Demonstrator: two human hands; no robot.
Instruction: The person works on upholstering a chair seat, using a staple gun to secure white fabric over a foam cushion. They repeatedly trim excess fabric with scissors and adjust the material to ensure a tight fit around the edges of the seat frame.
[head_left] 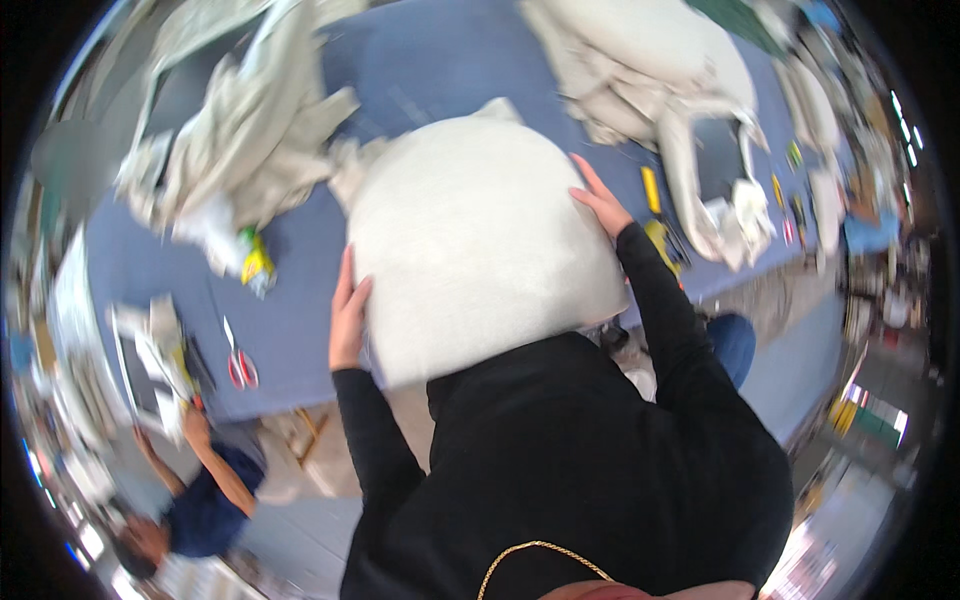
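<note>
A large cream-coloured fabric cushion [480, 240], rounded at its far side and straighter along the near edge, is in front of my body at the table. My left hand [347, 315] presses against its left side, thumb toward the top face. Higher up on the opposite side, my right hand [600, 198] grips the cushion's edge, with thumb and fingers spread on the fabric. Parts of both hands' fingers are hidden by the cushion. Loose cloth shows at its far left corner.
Cream fabric [265, 130] is heaped at the far left, a yellow-and-green packet [257, 262] beside it. Red-handled scissors [238, 362] lie on the blue table [440, 60]. Right are a yellow-handled tool [651, 190] and a fabric-covered frame [680, 170]. A co-worker [205, 500] handles another frame [130, 365].
</note>
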